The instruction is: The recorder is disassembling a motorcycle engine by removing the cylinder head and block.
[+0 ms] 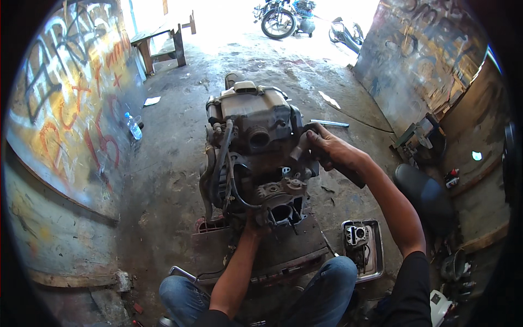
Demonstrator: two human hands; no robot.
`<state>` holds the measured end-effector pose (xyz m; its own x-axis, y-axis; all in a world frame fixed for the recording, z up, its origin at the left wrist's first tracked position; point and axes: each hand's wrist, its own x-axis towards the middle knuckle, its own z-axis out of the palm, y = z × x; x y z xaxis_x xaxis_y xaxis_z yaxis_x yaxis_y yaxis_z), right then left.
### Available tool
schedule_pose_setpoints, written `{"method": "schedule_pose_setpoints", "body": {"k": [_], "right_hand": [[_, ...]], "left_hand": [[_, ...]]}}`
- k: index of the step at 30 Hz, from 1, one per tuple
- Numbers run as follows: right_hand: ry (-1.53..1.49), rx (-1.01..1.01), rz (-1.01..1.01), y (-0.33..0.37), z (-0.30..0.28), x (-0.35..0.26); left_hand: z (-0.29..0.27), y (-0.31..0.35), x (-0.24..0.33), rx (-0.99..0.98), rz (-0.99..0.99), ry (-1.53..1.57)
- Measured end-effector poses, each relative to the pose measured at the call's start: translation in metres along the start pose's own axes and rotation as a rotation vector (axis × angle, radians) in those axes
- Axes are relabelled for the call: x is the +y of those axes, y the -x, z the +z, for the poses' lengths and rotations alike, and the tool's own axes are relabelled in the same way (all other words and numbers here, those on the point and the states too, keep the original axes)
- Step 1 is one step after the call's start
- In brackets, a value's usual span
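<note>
A grimy engine (248,163) stands upright in front of me, with a boxy, dusty housing (253,111) on top. Its near end shows an open round bore (282,212) in a metal face. My right hand (335,150) is closed around a dark curved hose (313,129) at the engine's right side; part of the hose hangs below the wrist. My left hand (257,228) reaches under the near end of the engine, below the bore, and its fingers are hidden there. Black hoses (210,174) run down the engine's left side.
A metal tray (377,266) with engine parts lies by my right knee. A black seat (422,191) rests farther right. A metal tube (329,123) lies beyond my right hand. Painted walls flank both sides; a water bottle (133,126), a wooden bench (158,43) and a motorcycle (278,22) stand farther off.
</note>
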<state>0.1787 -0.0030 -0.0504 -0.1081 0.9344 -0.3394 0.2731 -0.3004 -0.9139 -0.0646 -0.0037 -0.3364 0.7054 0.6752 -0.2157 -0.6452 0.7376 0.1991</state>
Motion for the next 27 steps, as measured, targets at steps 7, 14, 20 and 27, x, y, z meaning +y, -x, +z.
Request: {"method": "schedule_pose_setpoints", "body": {"k": [7,14,20,27], "right_hand": [[0.064,0.007,0.020,0.003,-0.007,-0.003],[0.107,-0.171,0.077,-0.005,-0.003,0.003],[0.101,-0.182,0.124,-0.001,0.005,-0.001],[0.310,-0.074,0.100,-0.006,-0.006,-0.019]], "left_hand": [[-0.020,-0.007,-0.003,0.037,-0.024,0.038],[-0.040,-0.017,-0.008,0.043,-0.053,0.038],[-0.061,-0.018,-0.008,0.082,-0.085,0.042],[-0.085,-0.021,-0.012,0.130,-0.115,0.068]]}}
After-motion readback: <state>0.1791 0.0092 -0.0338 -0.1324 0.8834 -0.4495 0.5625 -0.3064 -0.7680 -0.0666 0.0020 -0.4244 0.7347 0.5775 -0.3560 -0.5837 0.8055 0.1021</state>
